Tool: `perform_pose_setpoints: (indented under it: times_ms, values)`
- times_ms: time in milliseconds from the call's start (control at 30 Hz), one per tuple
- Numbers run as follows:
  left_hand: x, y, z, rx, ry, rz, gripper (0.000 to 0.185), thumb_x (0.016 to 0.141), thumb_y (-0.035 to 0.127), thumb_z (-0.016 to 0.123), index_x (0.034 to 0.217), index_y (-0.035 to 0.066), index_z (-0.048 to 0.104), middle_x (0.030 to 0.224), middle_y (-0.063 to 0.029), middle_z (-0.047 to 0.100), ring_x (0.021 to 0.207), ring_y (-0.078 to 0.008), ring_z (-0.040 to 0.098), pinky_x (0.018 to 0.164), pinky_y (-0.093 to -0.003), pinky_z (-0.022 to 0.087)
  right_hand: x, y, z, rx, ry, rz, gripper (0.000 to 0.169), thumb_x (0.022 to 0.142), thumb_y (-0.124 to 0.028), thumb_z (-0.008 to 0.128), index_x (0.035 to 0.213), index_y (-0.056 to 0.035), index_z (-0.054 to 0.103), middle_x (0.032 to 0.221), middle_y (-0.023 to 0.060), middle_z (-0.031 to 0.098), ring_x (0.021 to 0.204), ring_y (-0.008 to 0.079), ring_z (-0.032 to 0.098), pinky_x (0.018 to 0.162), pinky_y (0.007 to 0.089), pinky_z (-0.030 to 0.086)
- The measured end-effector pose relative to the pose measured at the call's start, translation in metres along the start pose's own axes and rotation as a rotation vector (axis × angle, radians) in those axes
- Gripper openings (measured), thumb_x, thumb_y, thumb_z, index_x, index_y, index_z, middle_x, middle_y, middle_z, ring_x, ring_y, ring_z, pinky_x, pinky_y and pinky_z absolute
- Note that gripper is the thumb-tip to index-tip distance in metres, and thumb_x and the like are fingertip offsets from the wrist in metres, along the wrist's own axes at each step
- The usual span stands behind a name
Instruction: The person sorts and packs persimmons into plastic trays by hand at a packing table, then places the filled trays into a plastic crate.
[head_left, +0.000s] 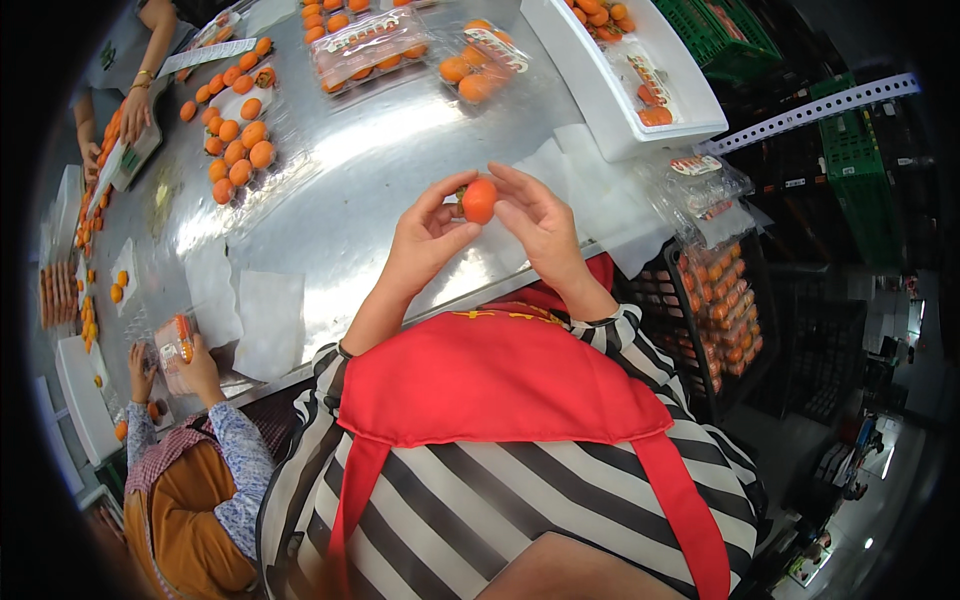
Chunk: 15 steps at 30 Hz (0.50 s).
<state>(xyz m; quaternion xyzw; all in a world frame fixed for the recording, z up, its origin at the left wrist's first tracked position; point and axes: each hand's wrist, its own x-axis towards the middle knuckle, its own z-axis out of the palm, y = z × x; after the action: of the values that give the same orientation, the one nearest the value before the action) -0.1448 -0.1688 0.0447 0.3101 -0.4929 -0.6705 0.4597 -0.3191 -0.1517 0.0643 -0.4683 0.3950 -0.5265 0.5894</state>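
Observation:
A small orange-red persimmon (480, 201) with a green calyx is held over the steel table (352, 202). My left hand (431, 236) grips it from the left, its thumb below and fingers behind near the calyx. My right hand (541, 225) has its thumb and fingers against the right side of the same fruit. Ahead to the left, loose persimmons (238, 154) lie on a clear plastic tray. Beyond my hands sit a clear clamshell pack of persimmons (371, 49) and another filled pack (476, 66).
A white foam box (611, 112) holding persimmons stands at the right, beside empty clear packs (701, 187). Below them is a black crate (694, 322) of filled packs. White sheets (271, 322) lie at left. A co-worker's hands (199, 371) hold a pack; another person's hand (136, 112) works at far left.

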Motion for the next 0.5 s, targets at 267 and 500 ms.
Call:
perform_pose_setpoints:
  times_ms: [267, 500]
  values:
    - [0.003, -0.002, -0.006, -0.538, -0.078, -0.196, 0.06, 0.091, 0.02, 0.061, 0.142, 0.005, 0.034, 0.129, -0.0168, 0.052, 0.102, -0.0247, 0.063, 0.087, -0.0345, 0.054, -0.013, -0.003, -0.013, -0.143, 0.094, -0.019, 0.034, 0.09, -0.003, 0.056, 0.123, 0.0053, 0.052, 0.117, 0.0126, 0.061, 0.106, 0.0188, 0.059, 0.091, 0.03, 0.047]
    - [0.002, -0.006, -0.008, -0.736, -0.19, -0.234, 0.057, 0.098, 0.032, 0.047, 0.144, 0.005, 0.027, 0.127, -0.0241, 0.051, 0.099, -0.0253, 0.065, 0.086, -0.0351, 0.054, -0.019, -0.001, -0.015, -0.236, 0.115, -0.041, 0.026, 0.09, -0.005, 0.057, 0.115, 0.0021, 0.059, 0.113, 0.0086, 0.062, 0.102, 0.0162, 0.059, 0.088, 0.0281, 0.047]
